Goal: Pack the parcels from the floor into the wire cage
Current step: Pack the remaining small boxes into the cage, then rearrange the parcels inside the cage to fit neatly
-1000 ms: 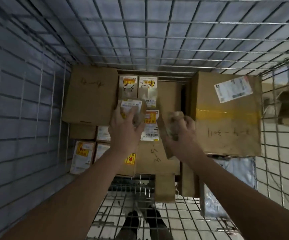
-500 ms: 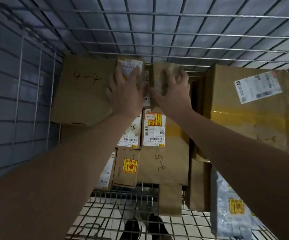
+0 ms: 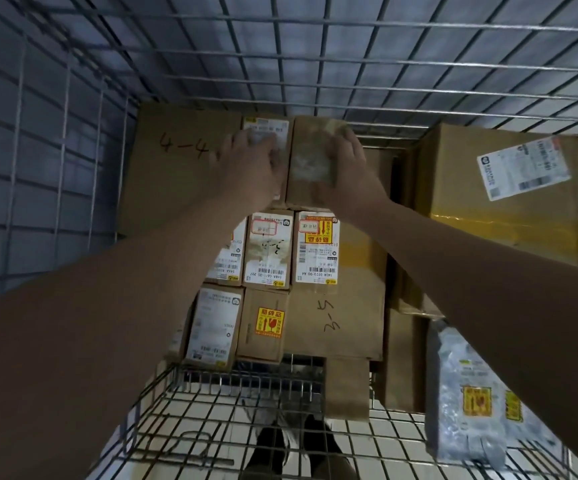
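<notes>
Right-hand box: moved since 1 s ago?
Yes. The right hand carried the taped box from mid-stack toward the cage's back wall, level with the 4-4 carton.

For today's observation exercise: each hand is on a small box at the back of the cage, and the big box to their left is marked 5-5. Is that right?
Not quite. In the head view the big box left of the left hand and right hand is marked 4-4. Each hand is on a small box at the back of the cage.
</notes>
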Tool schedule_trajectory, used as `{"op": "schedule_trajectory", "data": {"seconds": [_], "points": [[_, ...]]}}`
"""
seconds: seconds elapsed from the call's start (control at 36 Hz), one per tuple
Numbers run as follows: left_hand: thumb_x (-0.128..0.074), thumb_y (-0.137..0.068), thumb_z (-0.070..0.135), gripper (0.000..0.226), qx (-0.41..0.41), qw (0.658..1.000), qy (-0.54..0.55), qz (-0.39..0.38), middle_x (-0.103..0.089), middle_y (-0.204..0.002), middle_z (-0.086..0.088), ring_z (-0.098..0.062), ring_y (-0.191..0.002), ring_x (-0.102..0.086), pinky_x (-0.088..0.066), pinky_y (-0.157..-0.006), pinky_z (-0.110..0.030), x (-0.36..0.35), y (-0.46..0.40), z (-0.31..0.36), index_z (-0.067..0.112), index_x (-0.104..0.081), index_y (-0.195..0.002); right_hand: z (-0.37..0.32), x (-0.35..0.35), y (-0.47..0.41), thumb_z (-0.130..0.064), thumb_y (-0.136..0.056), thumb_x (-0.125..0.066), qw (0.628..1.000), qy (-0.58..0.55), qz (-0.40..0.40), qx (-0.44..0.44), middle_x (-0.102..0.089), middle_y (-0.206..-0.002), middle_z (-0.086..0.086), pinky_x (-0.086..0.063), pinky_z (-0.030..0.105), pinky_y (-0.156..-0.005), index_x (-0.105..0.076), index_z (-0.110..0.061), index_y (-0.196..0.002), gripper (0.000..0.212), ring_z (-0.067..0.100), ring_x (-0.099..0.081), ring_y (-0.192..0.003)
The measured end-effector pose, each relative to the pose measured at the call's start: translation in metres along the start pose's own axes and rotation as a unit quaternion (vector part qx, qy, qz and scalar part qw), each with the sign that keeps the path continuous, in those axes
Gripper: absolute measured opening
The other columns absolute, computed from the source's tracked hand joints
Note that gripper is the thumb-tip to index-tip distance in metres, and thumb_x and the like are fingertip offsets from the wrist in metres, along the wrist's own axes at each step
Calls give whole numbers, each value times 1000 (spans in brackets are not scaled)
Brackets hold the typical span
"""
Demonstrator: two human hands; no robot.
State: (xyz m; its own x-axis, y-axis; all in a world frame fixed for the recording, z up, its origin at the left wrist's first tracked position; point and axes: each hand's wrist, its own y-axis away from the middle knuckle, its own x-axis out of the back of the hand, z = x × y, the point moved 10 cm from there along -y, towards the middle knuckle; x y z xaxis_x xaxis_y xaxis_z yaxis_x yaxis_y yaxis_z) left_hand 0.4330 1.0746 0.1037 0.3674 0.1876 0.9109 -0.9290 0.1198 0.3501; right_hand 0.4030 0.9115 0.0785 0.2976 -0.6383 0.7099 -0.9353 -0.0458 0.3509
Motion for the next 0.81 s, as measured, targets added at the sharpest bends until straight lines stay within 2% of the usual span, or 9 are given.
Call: {"op": "schedule_trajectory", "data": {"seconds": [0.08,0.17,0.22,0.28,0.36,0.44,0.61,0.69,0.81], "points": [[-52,-102,43,55,-17,999,30,27,-36,-161,-5,-31,-146,-31,-25,-116,-52,40,13,6,31,-43,-154,-11,24,16,-28,-98,-64,1000,21,-15,5,-3,-170,1,-43,29,-101,-17,-20,-161,79,27,-29,-149],[-54,-100,46,53,-45,997,43,49,-40,-159,-4,-30,-145,-35,-28,-117,-51,87,31,9,30,-49,-150,-23,69,38,-31,-101,-59,999,51,-8,-1,-8,-169,1,-43,34,-100,-23,-22,-159,69,30,-40,-143],[-50,-96,61,61,-61,996,42,44,-45,-156,-4,-29,-142,-40,-32,-116,-52,120,46,16,29,-51,-148,-35,108,54,-32,-100,-60,998,59,8,4,-22,-164,3,-42,37,-105,-31,-22,-156,63,28,-43,-139],[-42,-90,75,74,-81,995,43,40,-50,-153,-4,-27,-139,-45,-35,-115,-52,158,62,28,28,-52,-147,-49,151,74,-30,-99,-59,997,76,22,13,-39,-151,6,-42,38,-104,-41,-20,-150,55,28,-47,-132],[-38,-89,79,80,-108,993,32,44,-55,-148,-6,-28,-136,-48,-37,-114,-49,223,87,53,26,-52,-147,-75,221,112,-26,-97,-60,994,97,46,25,-52,-134,8,-45,38,-97,-54,-17,-140,45,27,-49,-124],[-38,-93,76,77,-147,988,26,46,-52,-152,-6,-28,-139,-46,-35,-115,-49,298,118,84,25,-48,-150,-110,288,158,-25,-96,-64,989,127,65,39,-54,-132,8,-41,38,-98,-56,-16,-139,45,30,-49,-125],[-53,-98,60,64,-238,966,14,97,-49,-154,-6,-30,-141,-43,-32,-115,-46,436,193,154,22,-48,-150,-182,407,281,-35,-96,-63,979,156,132,10,-54,-144,9,-42,42,-103,-53,-17,-144,52,29,-49,-130],[-56,-98,57,62,-276,954,29,111,-47,-155,-3,-27,-142,-40,-29,-116,-44,480,242,191,24,-46,-150,-205,451,348,-39,-96,-62,974,153,169,-7,-55,-145,7,-44,43,-105,-52,-19,-145,54,28,-50,-131],[-59,-97,55,66,-336,937,35,87,-39,-160,0,-23,-147,-33,-23,-120,-41,505,315,245,27,-41,-154,-222,494,436,-44,-98,-57,967,158,196,-28,-47,-153,3,-39,41,-111,-43,-22,-152,60,21,-42,-139]]}}
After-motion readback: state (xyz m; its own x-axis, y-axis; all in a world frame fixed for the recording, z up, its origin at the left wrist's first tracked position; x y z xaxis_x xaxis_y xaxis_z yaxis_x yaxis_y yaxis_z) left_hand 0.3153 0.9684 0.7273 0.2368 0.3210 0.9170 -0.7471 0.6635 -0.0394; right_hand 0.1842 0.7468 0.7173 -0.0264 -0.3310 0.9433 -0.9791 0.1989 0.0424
